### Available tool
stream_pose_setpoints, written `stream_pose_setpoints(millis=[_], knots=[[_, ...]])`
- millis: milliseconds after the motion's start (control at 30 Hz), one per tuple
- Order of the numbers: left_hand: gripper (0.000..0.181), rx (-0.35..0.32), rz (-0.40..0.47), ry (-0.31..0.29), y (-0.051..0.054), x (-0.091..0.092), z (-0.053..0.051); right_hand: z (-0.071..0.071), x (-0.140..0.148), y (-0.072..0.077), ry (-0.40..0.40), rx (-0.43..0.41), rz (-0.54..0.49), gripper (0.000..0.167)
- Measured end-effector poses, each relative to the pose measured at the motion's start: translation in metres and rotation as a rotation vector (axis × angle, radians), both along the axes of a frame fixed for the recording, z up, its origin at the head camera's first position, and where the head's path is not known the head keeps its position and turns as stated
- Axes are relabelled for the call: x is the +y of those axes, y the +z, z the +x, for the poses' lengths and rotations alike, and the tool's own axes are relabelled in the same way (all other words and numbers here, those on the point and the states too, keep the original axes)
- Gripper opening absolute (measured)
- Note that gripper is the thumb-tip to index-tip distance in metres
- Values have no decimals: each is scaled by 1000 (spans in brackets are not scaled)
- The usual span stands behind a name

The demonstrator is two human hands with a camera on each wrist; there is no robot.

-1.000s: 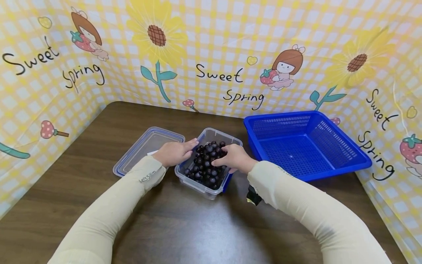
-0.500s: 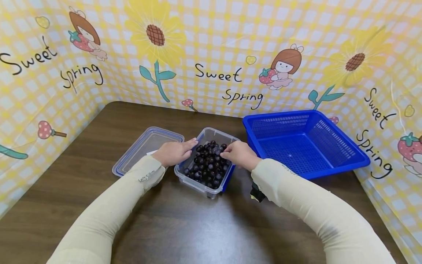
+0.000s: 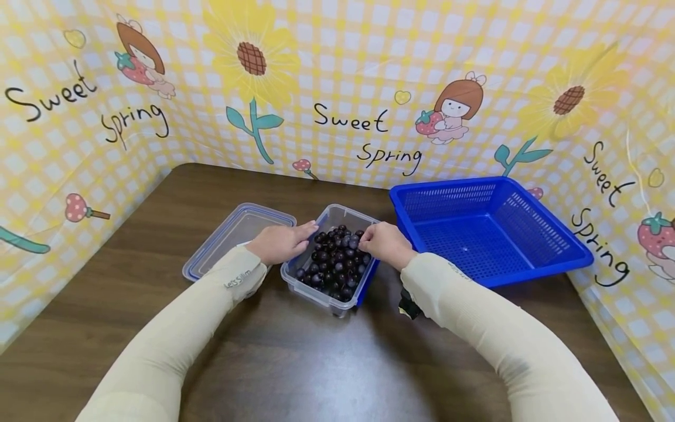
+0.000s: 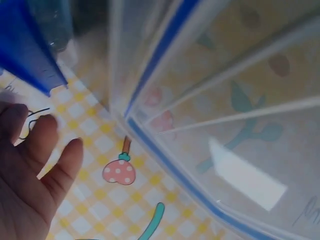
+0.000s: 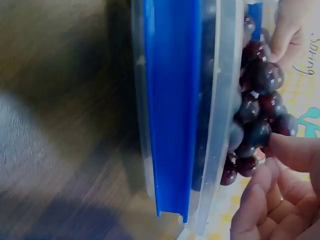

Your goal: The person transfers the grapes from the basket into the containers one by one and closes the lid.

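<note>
Dark round grapes are heaped in a clear plastic box at the middle of the table. My left hand rests with extended fingers on the box's left rim; the left wrist view shows its fingers loosely spread. Over the right rim, my right hand pinches at the edge of the heap. In the right wrist view, its thumb touches a dark grape and the other fingers are curled. What lies between the fingertips is mostly hidden. A blue latch flap hangs along the box's side.
A clear lid with a blue seal lies left of the box, partly under my left forearm. At the right stands a blue perforated basket. Patterned cloth surrounds the brown table at the back and sides.
My right hand has drawn back to the right from over the grapes to their right edge, and its fingers have come together. The left hand keeps its place on the rim.
</note>
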State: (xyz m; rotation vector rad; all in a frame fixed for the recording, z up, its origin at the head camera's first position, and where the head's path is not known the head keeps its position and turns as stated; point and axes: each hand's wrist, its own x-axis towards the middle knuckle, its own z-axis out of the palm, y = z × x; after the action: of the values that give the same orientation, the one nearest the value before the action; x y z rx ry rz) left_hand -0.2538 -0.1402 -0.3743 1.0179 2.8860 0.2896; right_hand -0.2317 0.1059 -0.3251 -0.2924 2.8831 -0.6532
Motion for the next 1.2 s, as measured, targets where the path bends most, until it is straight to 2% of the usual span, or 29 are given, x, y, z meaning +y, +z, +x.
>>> stream_pose_setpoints(millis=[67, 167, 300, 367, 433, 500, 567, 700, 800, 867, 1033, 1100, 1200], knots=[[49, -27, 4, 2, 0, -1, -2, 2, 0, 1, 4, 19, -73, 14], [50, -126, 51, -2, 1, -7, -5, 7, -4, 3, -20, -2, -254, 16], [52, -290, 182, 41, 9, -21, -8, 12, -17, 11, -65, -108, -494, 18], [51, -335, 237, 87, 16, -30, -7, 13, -28, 16, -85, -170, -581, 18], [51, -352, 280, 135, 23, -41, -7, 16, -39, 19, -115, -231, -664, 18], [51, -341, 287, 167, 28, -52, -7, 18, -51, 20, -150, -291, -758, 18], [50, -307, 265, 191, 32, -65, -8, 22, -66, 20, -172, -333, -860, 17], [53, -274, 201, 253, 37, -95, -9, 29, -102, 21, -143, -364, -992, 21], [57, -279, 172, 310, 39, -116, -5, 34, -125, 22, -123, -354, -1017, 22], [61, -290, 151, 348, 39, -126, -2, 38, -137, 18, -113, -329, -992, 21], [64, -378, 159, 476, 34, -146, 7, 45, -155, 1, -9, -177, -742, 27], [61, -371, 158, 510, 31, -152, 10, 49, -158, -8, 64, -92, -624, 28], [56, -326, 119, 535, 24, -161, 15, 54, -159, -22, 156, -10, -510, 27]])
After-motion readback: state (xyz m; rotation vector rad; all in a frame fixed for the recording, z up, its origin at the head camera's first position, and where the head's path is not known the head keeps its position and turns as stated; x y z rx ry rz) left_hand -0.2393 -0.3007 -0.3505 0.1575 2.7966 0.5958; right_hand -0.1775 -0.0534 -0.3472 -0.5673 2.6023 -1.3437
